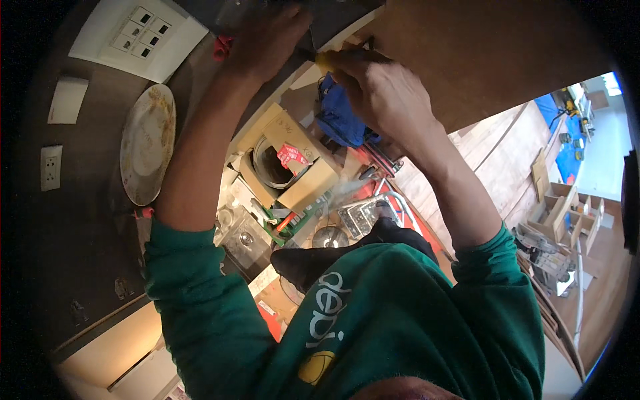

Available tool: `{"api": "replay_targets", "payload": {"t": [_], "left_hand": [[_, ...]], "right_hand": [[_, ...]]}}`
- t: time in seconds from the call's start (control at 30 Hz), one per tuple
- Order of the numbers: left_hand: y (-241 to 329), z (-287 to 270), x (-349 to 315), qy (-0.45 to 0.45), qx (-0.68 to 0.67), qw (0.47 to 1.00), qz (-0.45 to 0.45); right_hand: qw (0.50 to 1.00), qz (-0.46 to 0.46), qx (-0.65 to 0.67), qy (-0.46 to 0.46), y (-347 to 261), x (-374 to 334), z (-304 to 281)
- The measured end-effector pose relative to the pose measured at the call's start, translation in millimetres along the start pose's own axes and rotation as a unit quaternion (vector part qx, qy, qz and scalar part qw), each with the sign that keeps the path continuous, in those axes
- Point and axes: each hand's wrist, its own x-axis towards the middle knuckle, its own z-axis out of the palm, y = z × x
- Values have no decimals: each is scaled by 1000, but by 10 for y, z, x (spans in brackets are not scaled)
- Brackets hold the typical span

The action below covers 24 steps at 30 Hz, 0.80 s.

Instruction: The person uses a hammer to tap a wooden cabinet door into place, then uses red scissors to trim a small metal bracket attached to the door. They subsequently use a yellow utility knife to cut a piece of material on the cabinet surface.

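Both my arms, in green sleeves, reach up to the top of the view. My left hand (272, 41) is at the dark panel (333, 19); its fingers are in shadow, and what they hold, if anything, cannot be made out. A small red thing (223, 48) lies beside that wrist. My right hand (393, 93) is closed, fingers curled at the edge of a brown board (480, 53). Between its fingertips shows a small yellow thing (324, 63), mostly hidden, its kind unclear. A pale edge strip (283, 90) runs between the two hands.
Below are an opened cardboard box (310, 127) with a round metal-rimmed item, a blue bag (340, 113) and a metal-framed step (400, 207). At left, an oval stained plate (148, 143) and a switch plate (141, 41) are on the dark surface. Wooden compartments (567, 213) stand right.
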Motion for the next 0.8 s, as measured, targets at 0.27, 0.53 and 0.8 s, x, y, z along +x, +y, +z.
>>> {"api": "replay_targets", "payload": {"t": [0.27, 0.53, 0.8], "left_hand": [[-9, 19, 1, 51, 47, 997, 33], [-91, 103, 46, 34, 41, 999, 7], [-53, 138, 167, 46, -49, 997, -44]], "right_hand": [[999, 33, 11, -26, 81, -7, -71], [998, 50, 8, -24, -21, -17, -140], [997, 41, 71, 4, 141, 3, -51]]}}
